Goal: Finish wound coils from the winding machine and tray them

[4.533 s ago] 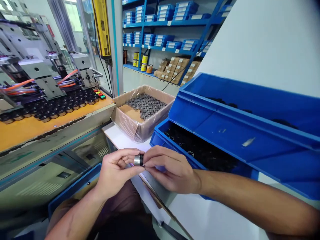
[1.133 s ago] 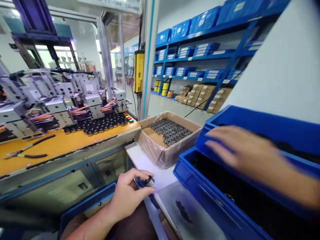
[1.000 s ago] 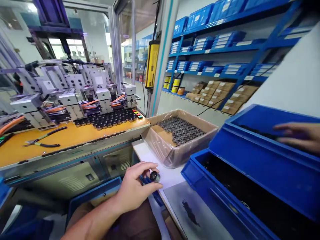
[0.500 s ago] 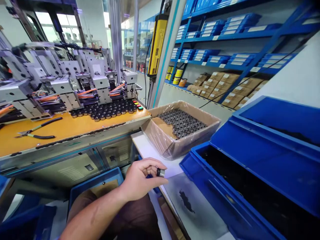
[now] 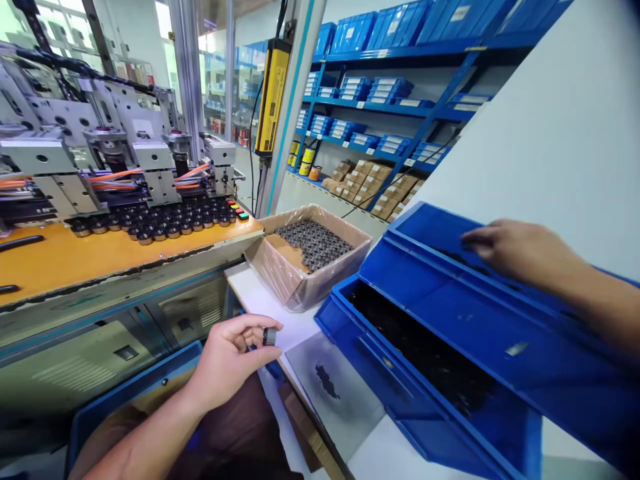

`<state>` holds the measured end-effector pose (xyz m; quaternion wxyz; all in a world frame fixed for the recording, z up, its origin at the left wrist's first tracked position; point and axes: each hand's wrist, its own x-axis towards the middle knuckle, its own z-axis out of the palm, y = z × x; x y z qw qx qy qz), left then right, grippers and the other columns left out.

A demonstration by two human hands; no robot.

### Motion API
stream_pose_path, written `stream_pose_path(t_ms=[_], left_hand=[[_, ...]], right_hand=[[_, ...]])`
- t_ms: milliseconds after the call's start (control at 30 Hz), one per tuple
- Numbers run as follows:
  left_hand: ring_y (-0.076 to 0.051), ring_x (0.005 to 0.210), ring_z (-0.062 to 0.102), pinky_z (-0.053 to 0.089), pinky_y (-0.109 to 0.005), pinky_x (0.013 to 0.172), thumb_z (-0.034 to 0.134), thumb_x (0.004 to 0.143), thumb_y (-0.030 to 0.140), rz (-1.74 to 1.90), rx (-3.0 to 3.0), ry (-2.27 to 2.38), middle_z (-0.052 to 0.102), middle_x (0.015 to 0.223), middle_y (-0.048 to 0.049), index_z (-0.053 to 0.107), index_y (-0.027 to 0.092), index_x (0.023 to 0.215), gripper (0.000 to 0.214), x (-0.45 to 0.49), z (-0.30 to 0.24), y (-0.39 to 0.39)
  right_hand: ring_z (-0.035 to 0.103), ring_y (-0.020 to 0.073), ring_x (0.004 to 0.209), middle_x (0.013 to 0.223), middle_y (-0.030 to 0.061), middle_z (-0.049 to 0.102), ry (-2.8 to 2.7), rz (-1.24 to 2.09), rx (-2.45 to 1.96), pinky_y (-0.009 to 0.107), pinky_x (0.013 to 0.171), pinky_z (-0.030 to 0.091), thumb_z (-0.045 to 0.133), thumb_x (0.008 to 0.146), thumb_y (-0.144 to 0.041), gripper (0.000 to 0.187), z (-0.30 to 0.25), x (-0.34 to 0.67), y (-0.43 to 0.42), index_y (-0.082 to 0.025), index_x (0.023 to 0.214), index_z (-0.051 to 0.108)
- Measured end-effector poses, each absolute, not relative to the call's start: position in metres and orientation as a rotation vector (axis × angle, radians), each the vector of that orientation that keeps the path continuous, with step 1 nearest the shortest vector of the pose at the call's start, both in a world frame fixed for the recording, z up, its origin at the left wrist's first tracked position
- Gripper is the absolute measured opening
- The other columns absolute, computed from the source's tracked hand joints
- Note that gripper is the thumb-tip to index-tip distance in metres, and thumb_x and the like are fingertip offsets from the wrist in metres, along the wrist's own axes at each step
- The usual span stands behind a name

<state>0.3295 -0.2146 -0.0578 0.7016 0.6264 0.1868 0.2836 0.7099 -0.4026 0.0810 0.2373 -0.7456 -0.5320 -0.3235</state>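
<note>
Between the thumb and fingers of my left hand (image 5: 233, 350) is a small cylindrical part (image 5: 269, 337), black at one end and silver-grey on its side. This hand is above the near edge of the white table. My right hand (image 5: 515, 250) reaches in from the right over the upper blue bin (image 5: 425, 230), which holds dark contents. Its fingers are pinched together at something dark, too blurred to name. Below it, the lower blue bin (image 5: 370, 353) contains many small black pieces.
A plastic-lined cardboard box (image 5: 300, 293) holds rows of dark parts. A stained grey sheet (image 5: 350, 387) lies before the bins. On the orange bench (image 5: 75, 267), several black round parts (image 5: 165, 220) stand by a machine (image 5: 155, 167). Blue shelves (image 5: 390, 113) rise behind.
My right hand has come into view from the right, over the upper bin. The view has turned to the right. My left hand still holds the cylindrical part.
</note>
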Motion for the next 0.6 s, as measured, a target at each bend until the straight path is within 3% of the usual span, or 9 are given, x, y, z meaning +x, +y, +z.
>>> stream_pose_path(t_ms=[67,100,133,200,333,467,600], left_hand=[[-0.011,0.068,0.061,0.049,-0.021,0.063,0.085,0.067,0.021,0.62,1.393,0.415,0.076,0.091,-0.0093,0.076,0.014,0.098,0.033,0.331,-0.056,-0.215],[-0.011,0.068,0.062,0.05,-0.021,0.063,0.085,0.067,0.021,0.618,1.39,0.412,0.077,0.091,-0.0096,0.076,0.013,0.098,0.033,0.332,-0.055,-0.216],[-0.011,0.069,0.063,0.051,-0.021,0.064,0.085,0.068,0.02,0.616,1.383,0.404,0.077,0.092,-0.0099,0.077,0.013,0.098,0.032,0.334,-0.054,-0.217],[-0.013,0.073,0.068,0.055,-0.021,0.068,0.084,0.069,0.02,0.601,1.356,0.382,0.078,0.094,-0.01,0.077,0.014,0.099,0.031,0.339,-0.051,-0.221],[-0.015,0.08,0.074,0.059,-0.021,0.075,0.085,0.067,0.013,0.571,1.275,0.319,0.08,0.095,-0.0069,0.077,0.018,0.096,0.031,0.345,-0.046,-0.231],[-0.013,0.077,0.076,0.06,-0.016,0.073,0.084,0.063,0.003,0.523,1.224,0.246,0.081,0.083,-0.0011,0.078,0.021,0.094,0.036,0.348,-0.048,-0.24],[-0.013,0.077,0.077,0.061,-0.016,0.075,0.083,0.064,0.0,0.493,1.206,0.211,0.081,0.085,-0.0002,0.078,0.023,0.096,0.04,0.353,-0.053,-0.248]], right_hand=[[0.062,0.0124,0.065,0.07,0.0063,0.067,-1.432,-0.908,-2.087,0.027,0.062,0.047,0.059,0.092,-0.038,0.036,0.082,0.69,-0.397,-0.009,0.076,0.074],[0.064,0.0136,0.069,0.078,0.0088,0.071,-1.425,-0.893,-2.079,0.028,0.065,0.049,0.064,0.09,-0.032,0.026,0.078,0.672,-0.392,-0.009,0.084,0.076],[0.066,0.0142,0.074,0.086,0.0096,0.073,-1.41,-0.838,-2.013,0.028,0.069,0.051,0.066,0.089,-0.026,0.019,0.07,0.65,-0.387,-0.01,0.094,0.075],[0.068,0.0135,0.073,0.084,0.0065,0.074,-1.592,-0.56,-1.744,0.025,0.07,0.054,0.07,0.085,-0.018,0.008,0.049,0.599,-0.375,-0.015,0.092,0.073],[0.068,0.0148,0.083,0.091,0.0071,0.07,-1.689,-0.06,-1.326,0.027,0.074,0.057,0.063,0.089,-0.011,0.011,0.0,0.522,-0.356,-0.016,0.096,0.069],[0.064,0.0135,0.082,0.09,0.0077,0.064,-1.701,0.087,-1.215,0.026,0.07,0.056,0.061,0.089,-0.01,0.015,-0.023,0.504,-0.359,-0.014,0.102,0.068],[0.064,0.0139,0.08,0.089,0.0082,0.065,-1.654,0.095,-1.223,0.026,0.069,0.056,0.063,0.088,-0.009,0.014,-0.028,0.509,-0.364,-0.014,0.101,0.066]])
